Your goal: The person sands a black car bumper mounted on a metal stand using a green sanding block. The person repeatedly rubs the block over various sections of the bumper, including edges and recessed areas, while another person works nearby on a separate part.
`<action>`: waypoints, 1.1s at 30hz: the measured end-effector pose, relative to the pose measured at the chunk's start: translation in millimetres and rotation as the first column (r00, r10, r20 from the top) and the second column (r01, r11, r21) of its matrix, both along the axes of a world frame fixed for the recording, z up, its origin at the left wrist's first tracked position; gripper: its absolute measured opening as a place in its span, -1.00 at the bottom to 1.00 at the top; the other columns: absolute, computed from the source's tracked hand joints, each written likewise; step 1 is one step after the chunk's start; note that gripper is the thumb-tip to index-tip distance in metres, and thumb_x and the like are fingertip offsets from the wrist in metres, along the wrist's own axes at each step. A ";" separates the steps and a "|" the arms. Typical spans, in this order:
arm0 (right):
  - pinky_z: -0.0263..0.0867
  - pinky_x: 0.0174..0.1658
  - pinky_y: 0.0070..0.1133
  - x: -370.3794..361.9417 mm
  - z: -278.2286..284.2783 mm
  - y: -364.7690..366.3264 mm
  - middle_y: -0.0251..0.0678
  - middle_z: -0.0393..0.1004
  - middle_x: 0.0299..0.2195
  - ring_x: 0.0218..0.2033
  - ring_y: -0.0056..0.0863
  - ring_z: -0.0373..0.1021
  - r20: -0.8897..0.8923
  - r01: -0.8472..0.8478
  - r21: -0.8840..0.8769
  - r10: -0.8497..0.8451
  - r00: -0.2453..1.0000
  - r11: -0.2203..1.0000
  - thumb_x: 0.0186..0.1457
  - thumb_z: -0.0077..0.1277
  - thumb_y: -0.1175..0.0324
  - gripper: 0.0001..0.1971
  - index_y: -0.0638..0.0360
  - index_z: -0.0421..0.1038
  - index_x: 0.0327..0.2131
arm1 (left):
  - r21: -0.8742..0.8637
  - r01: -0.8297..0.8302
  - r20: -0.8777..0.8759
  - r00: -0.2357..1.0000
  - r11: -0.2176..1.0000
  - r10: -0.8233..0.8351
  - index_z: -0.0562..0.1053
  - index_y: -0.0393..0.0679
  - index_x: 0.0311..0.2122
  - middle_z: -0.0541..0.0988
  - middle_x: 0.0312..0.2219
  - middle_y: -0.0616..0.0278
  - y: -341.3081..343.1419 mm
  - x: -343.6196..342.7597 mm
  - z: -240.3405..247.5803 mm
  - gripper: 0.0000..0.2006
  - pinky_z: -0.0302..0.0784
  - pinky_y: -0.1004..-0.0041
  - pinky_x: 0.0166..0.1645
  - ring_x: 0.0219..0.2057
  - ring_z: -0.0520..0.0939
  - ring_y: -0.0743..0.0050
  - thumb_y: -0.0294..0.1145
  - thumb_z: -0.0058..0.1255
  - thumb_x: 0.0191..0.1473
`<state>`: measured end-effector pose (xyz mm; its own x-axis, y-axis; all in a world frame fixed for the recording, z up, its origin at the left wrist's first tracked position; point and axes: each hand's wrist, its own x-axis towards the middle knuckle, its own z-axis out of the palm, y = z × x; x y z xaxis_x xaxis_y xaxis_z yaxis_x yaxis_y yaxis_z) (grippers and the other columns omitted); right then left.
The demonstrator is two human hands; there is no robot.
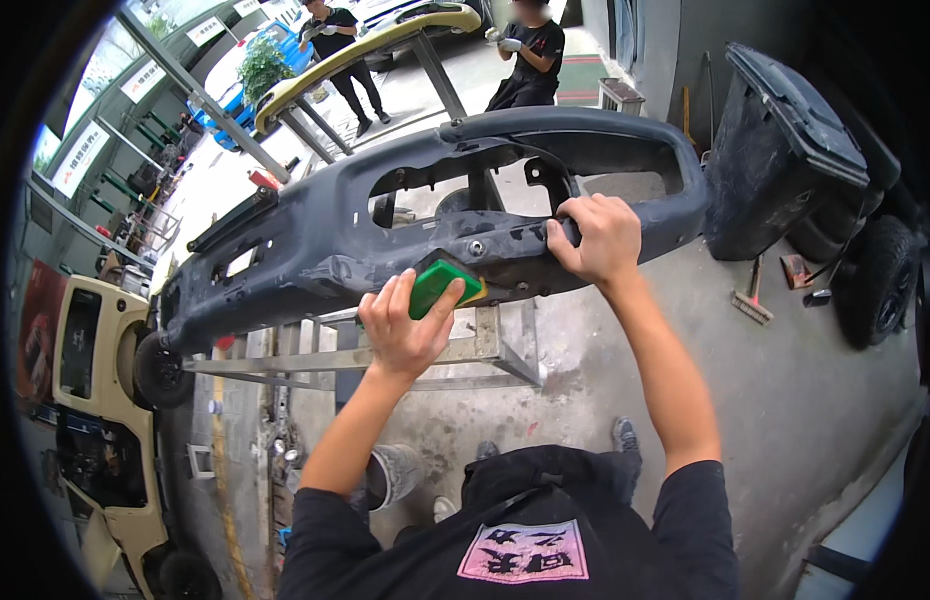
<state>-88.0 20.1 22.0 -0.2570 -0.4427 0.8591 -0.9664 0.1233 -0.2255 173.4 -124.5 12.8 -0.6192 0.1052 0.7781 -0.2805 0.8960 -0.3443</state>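
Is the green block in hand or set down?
In hand: the left hand has the green block between its thumb and fingers, at the dark bumper.

"What did you see under the dark bumper [310,230]?"
"On my remote view, it rested on a metal frame [450,351]."
"And the floor [605,375]?"
"I saw a bucket [399,472], a brush [753,306] and a black bin [770,170] there."

A beige vehicle [123,390] stands at left, a blue car [221,108] far beyond. A dark bin [770,160] stands at right.
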 end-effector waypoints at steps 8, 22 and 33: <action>0.29 -0.37 -0.41 4.2 3.7 0.7 -0.31 0.43 -0.62 -0.52 -0.29 0.39 -0.012 0.003 0.040 -0.002 1.000 0.999 -0.03 0.12 0.13 -0.73 0.12 0.45 -0.56 | -0.163 0.036 0.006 0.999 0.986 -0.035 0.59 0.47 0.04 0.40 0.01 0.11 -15.0 2.7 5.2 -0.49 0.25 0.19 0.05 0.02 0.43 0.21 -0.24 0.27 -0.11; 0.29 -0.36 -0.43 6.3 5.6 -4.5 -0.30 0.50 -0.58 -0.51 -0.28 0.41 0.018 -0.008 0.038 0.007 1.000 0.999 -0.06 0.12 0.21 -0.82 0.09 0.50 -0.54 | -0.044 0.018 -0.007 1.000 0.999 -0.018 0.54 0.52 0.09 0.41 -0.02 0.19 19.0 -25.5 2.1 -0.54 0.26 0.25 0.05 0.03 0.40 0.25 -0.21 0.16 0.05; 0.29 -0.35 -0.40 6.1 4.5 -0.9 -0.27 0.51 -0.55 -0.49 -0.26 0.43 -0.029 -0.003 0.063 0.005 1.000 0.998 0.02 0.00 0.27 -0.83 0.11 0.51 -0.49 | -0.133 -0.036 -0.061 0.998 0.990 0.028 0.49 0.55 0.13 0.39 -0.01 0.26 -0.2 -9.7 -15.1 -0.58 0.24 0.27 0.04 0.04 0.36 0.29 0.00 0.12 0.14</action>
